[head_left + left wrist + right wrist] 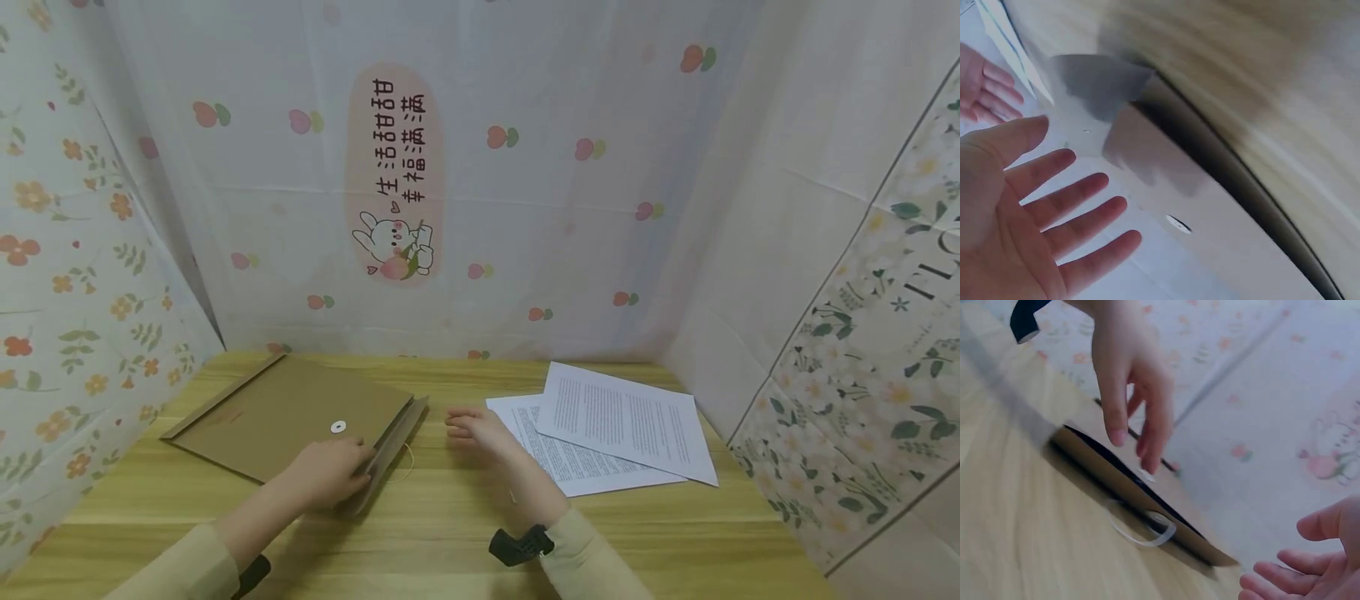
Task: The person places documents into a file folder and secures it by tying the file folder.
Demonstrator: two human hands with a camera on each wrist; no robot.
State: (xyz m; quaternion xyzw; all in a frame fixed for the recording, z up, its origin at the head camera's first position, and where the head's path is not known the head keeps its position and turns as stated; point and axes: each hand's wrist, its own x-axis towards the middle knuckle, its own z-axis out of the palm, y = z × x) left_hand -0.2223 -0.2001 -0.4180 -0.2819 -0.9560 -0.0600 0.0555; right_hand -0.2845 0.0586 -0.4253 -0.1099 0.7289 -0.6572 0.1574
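A brown paper document folder [292, 412] lies on the left of the table, with a white round button on its face. Its flap [390, 454] stands out at the right end, and a thin pale string [1144, 542] loops from it. Over that end is my left hand [333, 471]; in the left wrist view its fingers [1088, 190] are spread and hold nothing. The folder's mouth gapes a little below this hand in the right wrist view. My right hand [483, 433] is between the folder and the printed sheets, its fingers [1291, 581] loosely extended and holding nothing.
Two printed sheets overlap on the right side of the table: an upper sheet [630, 421] and a lower sheet [562, 458] partly under it. Patterned cloth [480, 183] hangs behind the wooden table [450, 542] and on both sides.
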